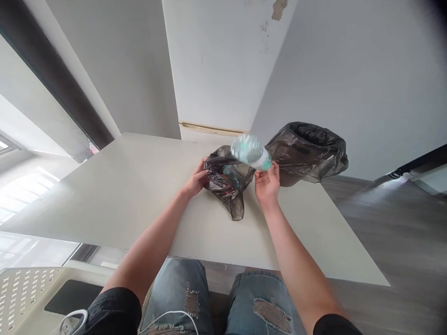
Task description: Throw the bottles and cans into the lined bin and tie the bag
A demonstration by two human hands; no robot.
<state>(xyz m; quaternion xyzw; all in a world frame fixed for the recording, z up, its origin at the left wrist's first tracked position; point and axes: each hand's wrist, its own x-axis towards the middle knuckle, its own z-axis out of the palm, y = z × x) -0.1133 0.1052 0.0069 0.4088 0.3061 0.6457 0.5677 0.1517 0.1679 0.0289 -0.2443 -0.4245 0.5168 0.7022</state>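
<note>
A clear plastic bottle (248,151) with a green cap end is tilted above the table, slightly blurred. My right hand (268,185) grips it by the cap end, fingers closed. A thin black plastic bag (221,184) lies on the table with its mouth spread. Inside it I see another clear, greenish bottle and something red, partly hidden by the film. My left hand (197,180) pinches the left edge of this bag. To the right of my right hand stands a container lined with a second black bag (303,156), its top open; its contents are hidden.
The white table (132,195) spans the space before me, its near edge above my knees. A white fridge (223,70) with a cream handle stands behind it. At lower left is a cream perforated basket (26,293) with a dark flat item (73,297) and a white cable (75,312).
</note>
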